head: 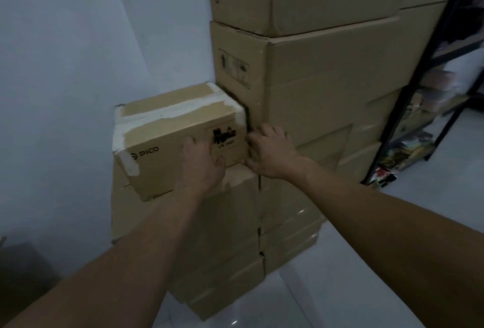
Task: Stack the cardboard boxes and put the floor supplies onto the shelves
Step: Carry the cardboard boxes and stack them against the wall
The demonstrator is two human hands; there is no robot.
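Note:
A small cardboard box (167, 128) marked PICO, with white tape across its top, sits on a low stack of boxes (230, 236) against the white wall. My left hand (201, 162) presses flat on the box's front face, fingers straight. My right hand (269, 149) grips the box's right front edge, its fingertips curled into the narrow gap between this box and the tall stack of large cardboard boxes (327, 86) to the right.
A black metal shelving rack (408, 102) stands at the right with mixed packets on its lower shelves. Packets (385, 175) lie on the pale tiled floor (340, 288) by its foot. A dark object (23, 270) sits at the lower left.

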